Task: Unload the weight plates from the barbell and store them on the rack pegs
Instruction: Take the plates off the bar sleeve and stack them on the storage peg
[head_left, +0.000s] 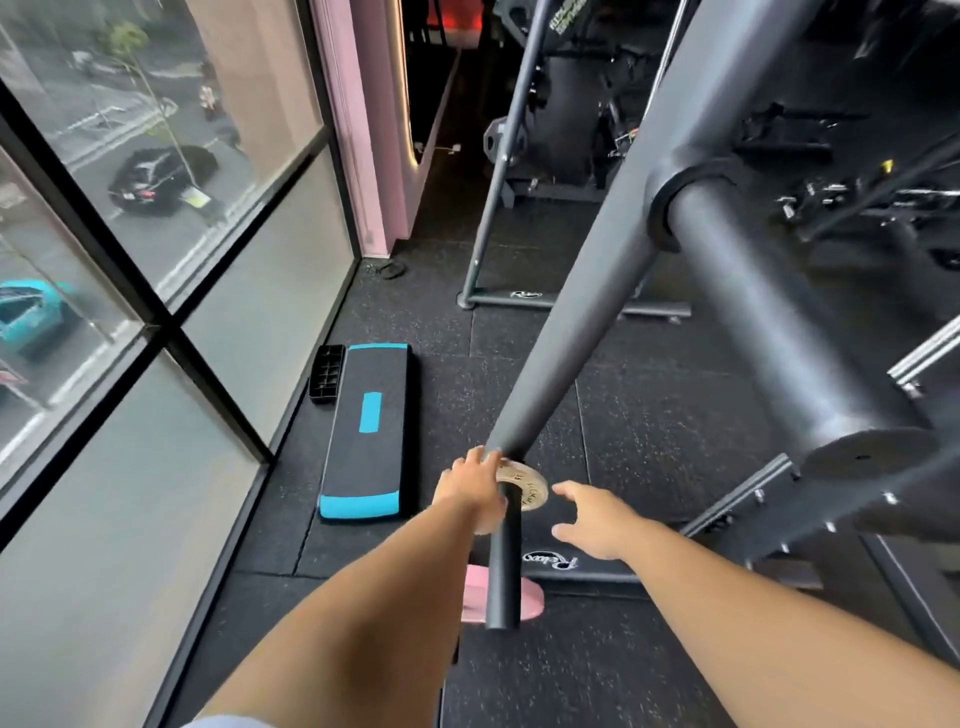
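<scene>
A small gold-coloured weight plate (525, 487) sits on a dark peg (505, 561) that sticks out toward me from the slanted grey rack post (582, 291). My left hand (474, 493) is wrapped over the plate's left edge. To the plate's right, my right hand (592, 514) hovers with fingers spread, not touching it. A pink plate (480, 592) lies flat on the floor under the peg's tip, partly hidden by it. A thick grey peg (769, 317) with a round end cap (872, 457) juts out higher on the right.
A black and blue step platform (370, 431) and a black tray (326, 373) lie on the rubber floor by the window (156, 260) on the left. The rack's base bar (576, 566) runs behind the peg. More gym machines (561, 130) stand at the back.
</scene>
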